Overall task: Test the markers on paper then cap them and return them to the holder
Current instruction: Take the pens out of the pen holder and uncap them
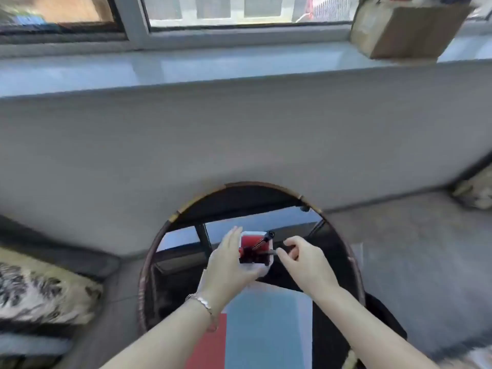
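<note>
The left hand (229, 265) grips the white holder (253, 239) above the round glass table (149, 251), thumb curled under it. The right hand (306, 262) pinches a dark marker (271, 253) at the holder's right edge. More markers (249, 253) stand inside. Paper (266, 323) lies on the table below.

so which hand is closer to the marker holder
Left. The left hand holds the holder by its left side, touching it; the right hand sits just off its right edge, pinching a dark marker.
</note>
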The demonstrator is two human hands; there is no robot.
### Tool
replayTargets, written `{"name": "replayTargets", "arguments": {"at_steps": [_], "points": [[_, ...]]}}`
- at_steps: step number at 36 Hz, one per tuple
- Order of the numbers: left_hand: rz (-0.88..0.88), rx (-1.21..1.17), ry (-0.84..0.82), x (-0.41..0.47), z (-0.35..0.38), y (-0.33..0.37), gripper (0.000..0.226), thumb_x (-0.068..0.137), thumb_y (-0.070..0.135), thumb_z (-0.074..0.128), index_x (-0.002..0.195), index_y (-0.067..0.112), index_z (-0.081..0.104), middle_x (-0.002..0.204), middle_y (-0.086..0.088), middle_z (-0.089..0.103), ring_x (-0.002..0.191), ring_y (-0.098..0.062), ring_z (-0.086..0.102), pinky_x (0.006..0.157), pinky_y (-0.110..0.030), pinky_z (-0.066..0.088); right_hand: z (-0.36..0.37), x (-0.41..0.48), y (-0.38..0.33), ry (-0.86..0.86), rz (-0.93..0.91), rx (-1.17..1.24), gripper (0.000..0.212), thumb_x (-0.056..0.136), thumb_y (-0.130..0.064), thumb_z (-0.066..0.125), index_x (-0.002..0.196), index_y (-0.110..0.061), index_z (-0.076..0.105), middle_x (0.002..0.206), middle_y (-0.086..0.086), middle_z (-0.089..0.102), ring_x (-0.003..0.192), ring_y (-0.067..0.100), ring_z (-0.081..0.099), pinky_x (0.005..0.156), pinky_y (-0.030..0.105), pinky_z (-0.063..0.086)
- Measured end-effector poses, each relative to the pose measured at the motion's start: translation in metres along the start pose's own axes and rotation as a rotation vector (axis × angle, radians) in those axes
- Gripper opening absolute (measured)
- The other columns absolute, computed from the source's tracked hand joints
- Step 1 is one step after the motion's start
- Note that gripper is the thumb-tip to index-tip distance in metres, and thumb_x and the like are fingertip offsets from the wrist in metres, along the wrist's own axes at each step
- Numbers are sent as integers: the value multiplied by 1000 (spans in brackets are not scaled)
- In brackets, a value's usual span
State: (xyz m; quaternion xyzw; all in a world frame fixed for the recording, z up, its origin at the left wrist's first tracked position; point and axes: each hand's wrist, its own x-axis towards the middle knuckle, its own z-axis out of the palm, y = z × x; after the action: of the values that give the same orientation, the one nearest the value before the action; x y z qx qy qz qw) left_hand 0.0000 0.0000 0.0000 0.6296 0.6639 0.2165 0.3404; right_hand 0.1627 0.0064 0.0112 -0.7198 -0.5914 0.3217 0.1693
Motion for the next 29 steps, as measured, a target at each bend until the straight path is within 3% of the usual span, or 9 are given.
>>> {"name": "replayTargets", "arguments": {"at_steps": [4,7,10,14,18,21,24,27,29], "points": [[122,78,70,22,29,-23,88,59,54,73,131,20,36,125,8,50,111,-13,51,93,-33,43,27,24,17,13,-24,-21,29,83,-47,56,102,-25,58,75,-12,58,72,5,56,56,21,42],[185,34,107,30,41,-40,96,58,59,71,138,25,30,131,7,50,116,-13,49,92,-29,43,40,32,27,15,-88,-20,25,82,-46,57,93,-24,60,78,-10,61,76,9,58,63,26,47],[267,3,177,38,49,-55,96,55,65,66,137,29,31,125,13,52,113,-5,47,85,-21,38,50,40,36,51,-162,18,18,82,-42,58,87,-24,62,75,-9,62,71,6,58,60,23,46],[325,13,253,49,54,-68,84,60,53,73,131,35,34,112,17,54,105,-4,49,80,-22,39,55,42,42,124,-314,41,10,83,-33,60,82,-24,64,69,-8,63,65,7,57,61,28,48],[371,73,341,51,55,-72,75,64,51,72,129,36,38,117,15,57,102,-7,55,75,-21,38,58,33,45,273,-490,95,7,85,-20,58,84,-22,64,65,-12,61,62,4,55,56,19,44],[407,35,341,43,57,-70,86,64,49,74,136,35,29,128,11,53,113,-11,50,86,-23,38,57,17,43,431,-623,166,8,85,-11,59,83,-16,64,58,-17,52,61,-5,53,54,7,38],[520,28,411,24,55,-62,88,65,40,77,138,25,30,136,9,43,126,-7,35,101,-23,27,51,-6,42,578,-707,224,11,84,-8,60,82,-18,64,60,-20,51,62,-5,53,56,4,36],[667,43,454,0,55,-52,71,75,29,71,136,21,35,131,16,35,124,4,23,107,-26,21,44,-33,46,615,-751,357,14,86,-12,58,82,-26,59,58,-15,54,55,5,53,53,8,39],[739,59,450,-16,57,-47,59,81,23,66,133,21,38,123,26,34,115,19,20,104,-12,16,40,-51,48,545,-731,525,14,87,-15,56,81,-27,59,58,-12,57,53,7,53,54,22,47]]}}
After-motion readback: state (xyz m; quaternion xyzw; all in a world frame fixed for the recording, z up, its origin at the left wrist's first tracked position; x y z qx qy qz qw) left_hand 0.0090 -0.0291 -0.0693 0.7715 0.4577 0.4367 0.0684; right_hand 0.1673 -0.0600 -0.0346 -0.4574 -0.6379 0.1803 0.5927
